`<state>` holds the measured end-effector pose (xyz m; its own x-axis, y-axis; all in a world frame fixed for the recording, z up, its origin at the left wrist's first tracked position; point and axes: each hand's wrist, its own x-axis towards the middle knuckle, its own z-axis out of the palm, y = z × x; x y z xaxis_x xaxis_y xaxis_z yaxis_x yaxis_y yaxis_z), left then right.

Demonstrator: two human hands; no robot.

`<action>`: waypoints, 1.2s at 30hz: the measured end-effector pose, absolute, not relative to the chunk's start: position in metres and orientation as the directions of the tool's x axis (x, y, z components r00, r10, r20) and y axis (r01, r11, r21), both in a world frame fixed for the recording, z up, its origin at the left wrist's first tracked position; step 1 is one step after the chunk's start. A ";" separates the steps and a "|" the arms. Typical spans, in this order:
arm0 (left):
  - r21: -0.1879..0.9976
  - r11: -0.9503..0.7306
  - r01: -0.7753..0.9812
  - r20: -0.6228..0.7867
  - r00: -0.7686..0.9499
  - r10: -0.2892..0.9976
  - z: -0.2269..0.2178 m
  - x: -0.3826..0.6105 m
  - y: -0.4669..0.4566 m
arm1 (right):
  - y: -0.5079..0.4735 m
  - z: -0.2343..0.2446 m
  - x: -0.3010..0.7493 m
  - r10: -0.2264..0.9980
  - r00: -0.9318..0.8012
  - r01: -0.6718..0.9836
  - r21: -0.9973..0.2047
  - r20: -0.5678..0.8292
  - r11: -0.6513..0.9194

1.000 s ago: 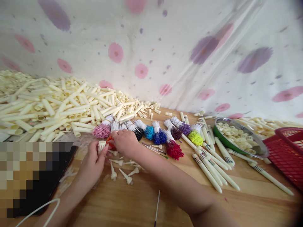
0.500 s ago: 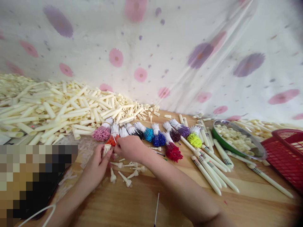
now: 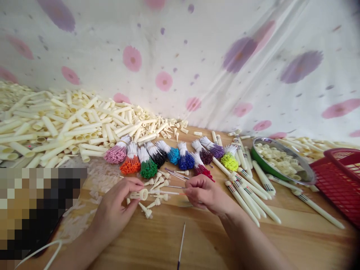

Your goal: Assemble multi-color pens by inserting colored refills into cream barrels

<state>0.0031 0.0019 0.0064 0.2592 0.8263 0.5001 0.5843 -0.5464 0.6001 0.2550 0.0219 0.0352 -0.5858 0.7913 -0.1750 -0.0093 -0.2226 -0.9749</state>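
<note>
My left hand (image 3: 116,202) pinches a cream slotted pen collar (image 3: 142,194), its round opening facing right. Between the fingertips of my right hand (image 3: 206,193) is a thin pen refill (image 3: 174,193), its pale stem pointing left toward the collar and an orange part at the fingers. A gap separates collar and refill tip. Several cream nozzle-shaped pen parts (image 3: 154,203) lie on the wood around the hands, with a few loose refills (image 3: 176,174) behind. Tied refill bundles fan out beyond, among them orange (image 3: 131,165), green (image 3: 148,168) and red (image 3: 201,168), the red partly covered by my right hand.
A large heap of cream pen barrels (image 3: 70,123) fills the back left. To the right lie multicolour pens (image 3: 247,202), a green-sided bowl of collars (image 3: 257,159) and a red basket (image 3: 334,180). One refill (image 3: 182,242) lies near the front. Floral sheeting (image 3: 174,56) hangs behind.
My right hand has moved right, away from my left, and now shows a refill. My left hand has turned the collar sideways. The green bundle is uncovered, and the view has shifted slightly.
</note>
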 end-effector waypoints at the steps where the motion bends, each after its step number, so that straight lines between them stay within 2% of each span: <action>1: 0.573 -0.569 0.590 0.520 0.275 0.809 0.007 0.005 0.002 | 0.021 0.035 0.254 0.780 -0.597 0.020 -0.976 -0.186 -0.218; 4: 0.534 -0.592 0.604 0.537 0.299 0.789 0.009 0.008 0.001 | 0.020 0.037 0.251 0.757 -0.618 0.076 -0.974 -0.215 -0.214; 7: 0.527 -0.593 0.609 0.532 0.309 0.789 0.009 0.010 -0.001 | 0.021 0.038 0.248 0.752 -0.625 0.062 -0.974 -0.209 -0.219; 16: 0.541 -0.592 0.597 0.512 0.325 0.795 0.007 0.011 -0.003 | 0.022 0.036 0.235 0.718 -0.658 0.032 -0.961 -0.226 -0.273; 30: 0.575 -0.579 0.578 0.499 0.313 0.808 0.011 0.015 -0.004 | 0.022 0.035 0.233 0.711 -0.666 0.041 -0.963 -0.226 -0.268; 36: 0.544 -0.595 0.591 0.503 0.338 0.795 0.007 0.017 -0.006 | 0.021 0.034 0.226 0.702 -0.670 0.092 -0.965 -0.243 -0.246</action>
